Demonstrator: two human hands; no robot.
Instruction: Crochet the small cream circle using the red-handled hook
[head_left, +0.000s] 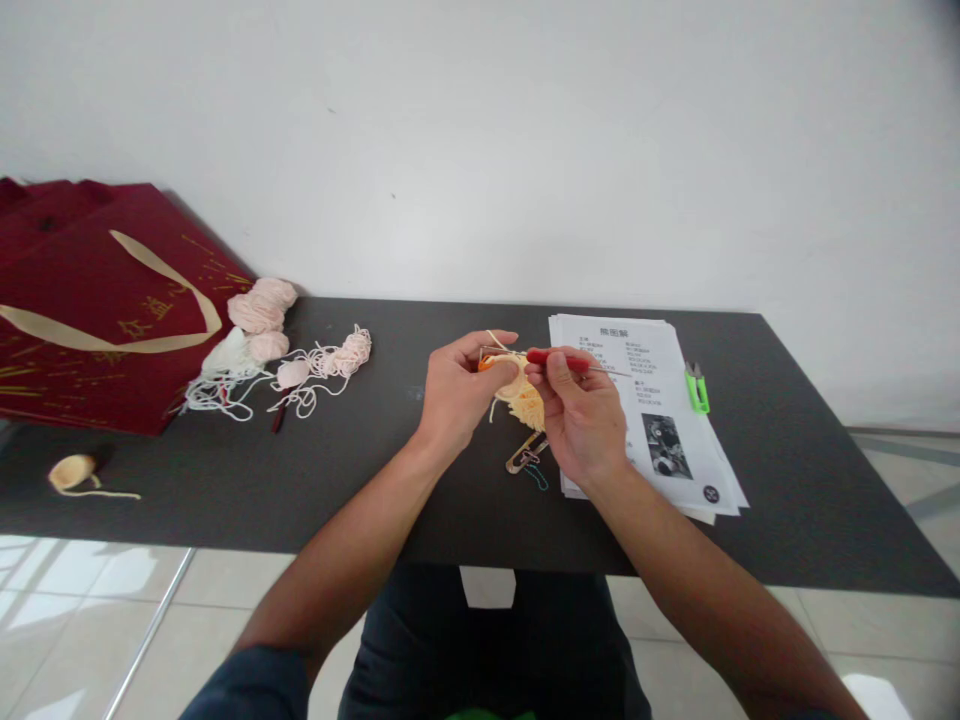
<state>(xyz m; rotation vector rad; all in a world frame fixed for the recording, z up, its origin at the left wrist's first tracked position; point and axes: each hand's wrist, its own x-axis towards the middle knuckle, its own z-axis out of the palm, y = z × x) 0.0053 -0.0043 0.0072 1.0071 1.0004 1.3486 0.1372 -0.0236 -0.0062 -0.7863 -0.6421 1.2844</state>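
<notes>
Pinched in my left hand [459, 390] is a small pale yellow crochet piece [510, 378], with a bit of orange showing beside the thumb. My right hand [585, 410] grips a crochet hook [559, 360] by its red handle; its thin metal shaft sticks out to the right. The hook's other end points toward the yellow piece, and I cannot make out whether it is in a stitch. Yellow yarn [527, 408] hangs below, between the hands. Under it on the table lie a keychain-like metal clasp [525, 455] and a short teal chain [537, 477].
Printed sheets [675, 400] lie to the right, with green thread snips [697, 388] on their edge. At left stand a dark red gift bag [97, 300], pink yarn balls [262, 305], tangled white yarn [225, 375] and a small yellow piece [73, 472] on the black table [360, 500]. A wall rises behind.
</notes>
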